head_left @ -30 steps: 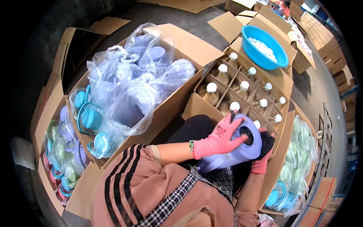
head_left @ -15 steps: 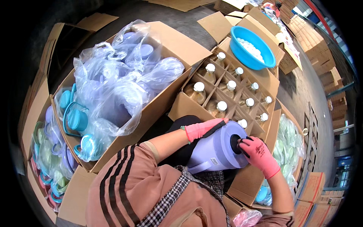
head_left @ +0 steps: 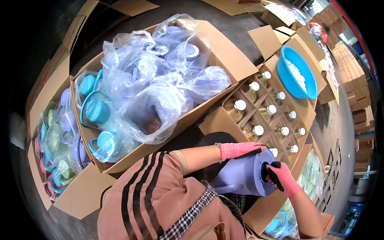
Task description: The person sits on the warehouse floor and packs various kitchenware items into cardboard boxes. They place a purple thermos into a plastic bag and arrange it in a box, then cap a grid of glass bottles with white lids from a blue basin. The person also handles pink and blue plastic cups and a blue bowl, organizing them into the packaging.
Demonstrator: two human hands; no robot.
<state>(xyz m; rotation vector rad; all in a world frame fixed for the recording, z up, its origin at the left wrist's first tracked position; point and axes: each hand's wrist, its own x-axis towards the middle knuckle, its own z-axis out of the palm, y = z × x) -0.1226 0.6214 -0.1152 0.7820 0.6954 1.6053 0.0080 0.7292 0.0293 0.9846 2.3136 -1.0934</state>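
A light purple plastic pitcher (head_left: 240,176) lies tilted on its side across my lap, its handle (head_left: 225,189) toward my body. My left hand (head_left: 242,151), in a pink glove with black on the palm side, holds the pitcher along its far side. At the pitcher's right end is a dark round piece (head_left: 264,172). My right hand (head_left: 283,179), gloved alike, has its fingers closed on that piece; the fingertips are partly hidden. Just beyond the pitcher stands a divided carton (head_left: 218,122) of clear bottles with white caps (head_left: 258,130).
At left, a large carton (head_left: 236,66) holds plastic-wrapped purple pitchers and turquoise containers (head_left: 98,111). Another carton (head_left: 38,160) beside it holds mixed colours. A blue basin (head_left: 286,78) of small white pieces rests on the bottle carton's far flap. Wrapped green items (head_left: 314,172) lie at right.
The scene has shifted rightward and slightly down in view. My right hand has turned at the dark piece, its black thumb side now showing. My left hand still holds the pitcher.
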